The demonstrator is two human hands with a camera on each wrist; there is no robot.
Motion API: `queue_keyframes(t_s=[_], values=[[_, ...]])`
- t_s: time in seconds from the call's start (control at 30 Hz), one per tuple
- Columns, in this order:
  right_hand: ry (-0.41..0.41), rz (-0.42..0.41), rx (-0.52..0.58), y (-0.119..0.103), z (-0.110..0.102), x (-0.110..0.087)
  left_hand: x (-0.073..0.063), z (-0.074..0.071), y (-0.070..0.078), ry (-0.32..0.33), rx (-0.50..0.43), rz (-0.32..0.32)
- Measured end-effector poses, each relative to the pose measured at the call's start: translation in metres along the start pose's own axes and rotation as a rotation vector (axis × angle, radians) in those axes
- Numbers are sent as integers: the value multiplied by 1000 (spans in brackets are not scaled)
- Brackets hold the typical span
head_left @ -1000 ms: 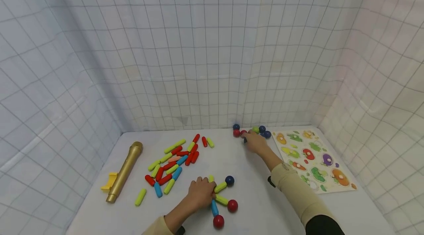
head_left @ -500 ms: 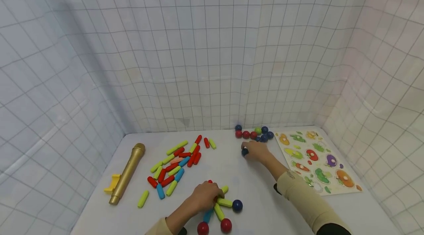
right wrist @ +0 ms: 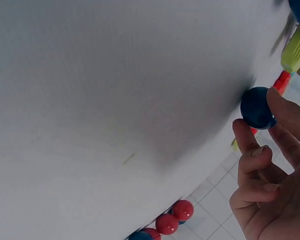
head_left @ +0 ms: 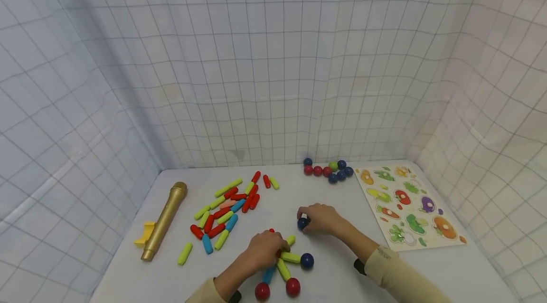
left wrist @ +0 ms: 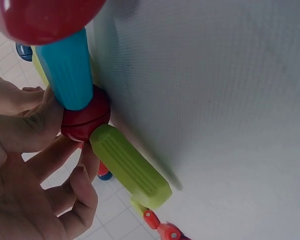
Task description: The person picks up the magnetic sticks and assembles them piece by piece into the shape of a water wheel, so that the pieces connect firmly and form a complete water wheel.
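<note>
At the front of the table my left hand (head_left: 266, 250) grips the red centre ball (left wrist: 87, 120) of a star of magnetic rods. A blue rod (left wrist: 67, 70) and several green rods (left wrist: 131, 167) stick out from that ball. Red balls (head_left: 293, 287) and one dark blue ball (head_left: 306, 260) cap some rod ends. My right hand (head_left: 323, 219) pinches a loose dark blue ball (right wrist: 258, 108) between thumb and fingers, just behind and right of the star. The left hand hides part of the star in the head view.
Several red, green and blue rods (head_left: 221, 213) lie scattered left of centre. A gold microphone (head_left: 164, 221) and a yellow piece (head_left: 145, 234) are at the left. Red, blue and green balls (head_left: 318, 171) cluster at the back, beside a vegetable picture board (head_left: 410, 208).
My right hand has carried the dark blue ball from the back cluster toward the star. The star has turned and shifted slightly toward the front under my left hand.
</note>
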State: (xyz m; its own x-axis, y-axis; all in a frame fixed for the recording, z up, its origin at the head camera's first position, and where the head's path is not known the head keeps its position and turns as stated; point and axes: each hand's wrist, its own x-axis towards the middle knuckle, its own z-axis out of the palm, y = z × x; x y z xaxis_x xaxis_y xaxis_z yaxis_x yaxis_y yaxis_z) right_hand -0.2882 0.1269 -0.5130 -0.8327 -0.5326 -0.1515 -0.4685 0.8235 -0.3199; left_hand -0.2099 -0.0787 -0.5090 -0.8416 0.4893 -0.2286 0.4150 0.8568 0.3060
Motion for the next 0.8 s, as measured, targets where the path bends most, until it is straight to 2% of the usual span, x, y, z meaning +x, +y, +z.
queue_keyframes(t_s=[0.17,0.27,0.33,0.43,0.5,0.57,0.63,0.7,0.8], values=[[-61,-52,35,-14,1,-8,1,-1,0,8,-4,11],[-76,-55,36,-17,0,-12,2,0,0,25,-10,-1],[-83,-55,31,-17,-2,-13,1,0,1,48,-24,-43],[-130,-56,44,-15,-7,-13,0,-1,2,72,-45,-154],[-182,-41,77,-12,-13,-9,-1,-2,2,64,-44,-220],[-204,-17,108,-5,-20,-2,0,-2,3,37,-24,-251],[-150,24,95,6,-28,10,1,-3,2,7,-1,-242],[-16,85,48,21,-36,25,2,-3,1,-13,24,-208],[193,218,-70,46,-43,45,2,-3,-1,-22,42,-152]])
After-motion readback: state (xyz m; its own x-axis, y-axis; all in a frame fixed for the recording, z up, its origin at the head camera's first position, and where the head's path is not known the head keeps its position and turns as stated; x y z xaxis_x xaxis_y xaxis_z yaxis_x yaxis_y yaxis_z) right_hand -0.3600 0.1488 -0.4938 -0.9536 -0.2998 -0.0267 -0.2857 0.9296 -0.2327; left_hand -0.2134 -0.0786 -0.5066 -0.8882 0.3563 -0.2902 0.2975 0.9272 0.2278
